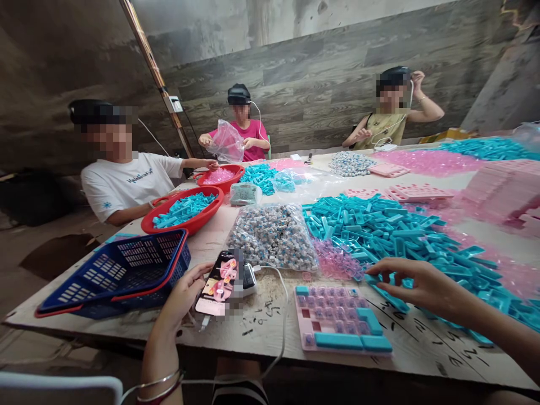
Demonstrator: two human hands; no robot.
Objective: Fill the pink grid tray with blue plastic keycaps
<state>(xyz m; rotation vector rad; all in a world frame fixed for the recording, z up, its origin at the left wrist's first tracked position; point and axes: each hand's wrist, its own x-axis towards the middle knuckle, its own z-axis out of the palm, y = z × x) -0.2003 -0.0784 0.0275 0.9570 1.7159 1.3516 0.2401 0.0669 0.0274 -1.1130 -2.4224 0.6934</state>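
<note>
My left hand has its fingers round the left edge of a phone, whose screen is lit. The phone leans by a white charger block with a white cable. My right hand hovers low at the near edge of a pile of blue keycaps, fingers bent and apart, fingertips close to a few of them. Between my hands lies a small pink keyboard, partly fitted with blue keycaps and clear purplish ones; a few sockets show dark. Clear pink keycaps lie beyond it.
A bag of key switches lies in the middle. A blue basket stands left, near red bowls of keycaps. Stacked pink plates rise on the right. Three people sit across the table; one holds a plastic bag.
</note>
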